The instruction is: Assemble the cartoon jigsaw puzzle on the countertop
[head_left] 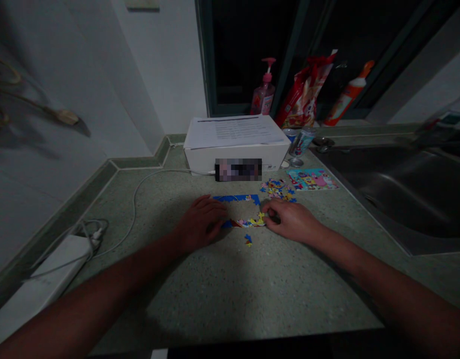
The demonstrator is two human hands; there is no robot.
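Observation:
A partly joined jigsaw puzzle (237,198) lies on the counter as a border of pieces around a bare middle, blue along the top and multicoloured along the bottom. My left hand (200,223) rests over its left side, fingers stretched out and covering that edge. At the right edge, my right hand (292,219) has thumb and forefinger pinched at a yellow puzzle piece (261,218); the fingertips partly hide it. One loose blue and yellow piece (248,240) lies in front of the border. A pile of loose pieces (277,188) sits behind my right hand.
A colourful picture card (313,179) lies beside the pile. Behind stand a white box (237,134) with papers on top, a phone (238,170) leaning on it, and cans (303,142). A sink (402,184) is at right; a power strip (54,274) and cable lie left.

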